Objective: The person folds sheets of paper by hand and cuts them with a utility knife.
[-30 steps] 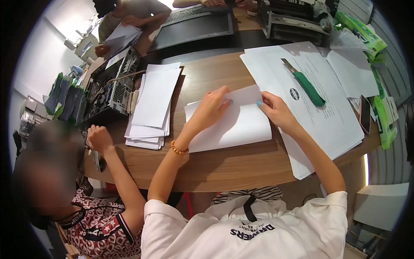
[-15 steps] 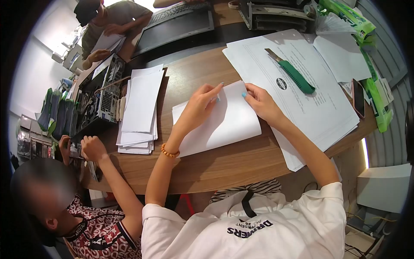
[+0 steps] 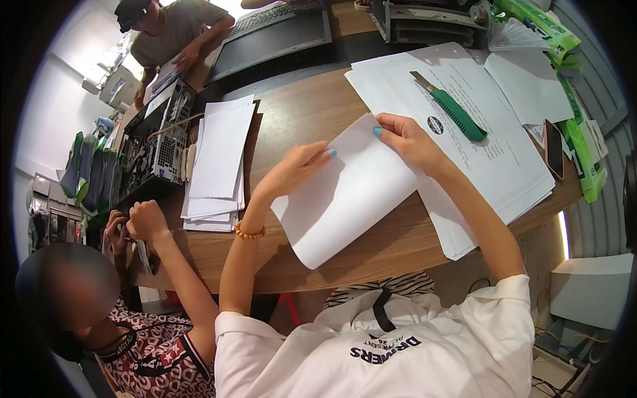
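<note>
A folded white sheet (image 3: 345, 199) is held slantwise over the wooden table (image 3: 298, 119), its lower corner towards my body. My left hand (image 3: 295, 169), above an orange bead bracelet (image 3: 249, 231), is closed on the sheet's upper left edge. At the top corner, my right hand (image 3: 408, 140) pinches the paper between thumb and fingers. To the right, a green cutter (image 3: 458, 114) with its blade out lies on a stack of large printed sheets (image 3: 491, 172). Left of my hands is a pile of folded white papers (image 3: 215, 159).
An open computer case (image 3: 156, 142) stands at the left, near a seated person's hands (image 3: 142, 222). Another person (image 3: 176, 33) handles papers at the back left. A laptop (image 3: 269, 43) lies at the back. A phone (image 3: 554, 149) rests at the right edge.
The sheet has turned, its lower edge swinging towards my body. My left hand has shifted down and left along it; my right hand keeps hold of the top corner.
</note>
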The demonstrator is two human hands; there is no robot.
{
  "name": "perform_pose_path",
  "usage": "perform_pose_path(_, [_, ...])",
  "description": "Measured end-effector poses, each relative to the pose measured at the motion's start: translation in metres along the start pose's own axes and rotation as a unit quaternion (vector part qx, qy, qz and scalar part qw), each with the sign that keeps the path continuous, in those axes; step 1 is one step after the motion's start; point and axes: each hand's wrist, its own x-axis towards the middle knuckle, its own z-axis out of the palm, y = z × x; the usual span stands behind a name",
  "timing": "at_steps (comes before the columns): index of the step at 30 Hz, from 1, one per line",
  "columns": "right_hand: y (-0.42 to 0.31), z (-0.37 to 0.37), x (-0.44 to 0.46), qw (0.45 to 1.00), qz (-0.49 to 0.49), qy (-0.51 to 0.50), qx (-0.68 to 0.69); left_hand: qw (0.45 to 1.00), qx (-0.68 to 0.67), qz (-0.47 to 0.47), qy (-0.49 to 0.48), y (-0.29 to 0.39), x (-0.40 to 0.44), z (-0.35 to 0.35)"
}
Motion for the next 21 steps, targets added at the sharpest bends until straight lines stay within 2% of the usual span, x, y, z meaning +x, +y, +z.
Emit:
perform_pose_path(5, [-0.007, 0.003, 0.0, 0.999, 0.009, 0.003, -0.03, 1.0, -0.016, 0.007, 0.025, -0.006, -0.008, 0.014])
perform_pose_path(7, [-0.008, 0.003, 0.001, 0.999, 0.012, 0.004, -0.039, 0.995, -0.08, 0.008, 0.065, 0.0, -0.014, 0.018])
perform_pose_path(8, [-0.008, 0.002, 0.003, 0.999, 0.008, 0.008, -0.036, 0.995, -0.08, 0.005, 0.066, 0.003, -0.015, 0.018])
perform_pose_path(10, [-0.01, 0.002, 0.004, 0.999, 0.003, 0.01, -0.033, 0.983, -0.172, -0.037, 0.058, 0.008, -0.017, 0.016])
perform_pose_path(13, [-0.012, 0.001, 0.005, 0.999, 0.001, -0.004, -0.049, 0.981, -0.186, -0.044, 0.024, 0.017, -0.022, 0.013])
perform_pose_path(16, [-0.014, 0.002, 0.008, 0.996, -0.035, 0.002, -0.079, 0.99, -0.13, -0.048, 0.028, 0.013, -0.021, 0.013])
perform_pose_path(18, [-0.025, 0.001, 0.006, 0.977, -0.028, 0.063, -0.202, 0.991, -0.105, -0.073, 0.05, 0.004, -0.018, 0.013])
perform_pose_path(19, [-0.025, 0.002, 0.005, 0.977, -0.028, 0.062, -0.201, 0.989, -0.079, -0.097, 0.074, -0.001, -0.016, 0.013])
perform_pose_path(20, [-0.024, 0.005, 0.002, 0.919, -0.169, 0.139, -0.329, 0.989, -0.079, -0.099, 0.075, -0.006, -0.015, 0.013])
perform_pose_path(21, [-0.023, 0.009, -0.003, 0.819, -0.302, 0.209, -0.441, 0.988, -0.047, -0.059, 0.134, -0.01, -0.015, 0.013])
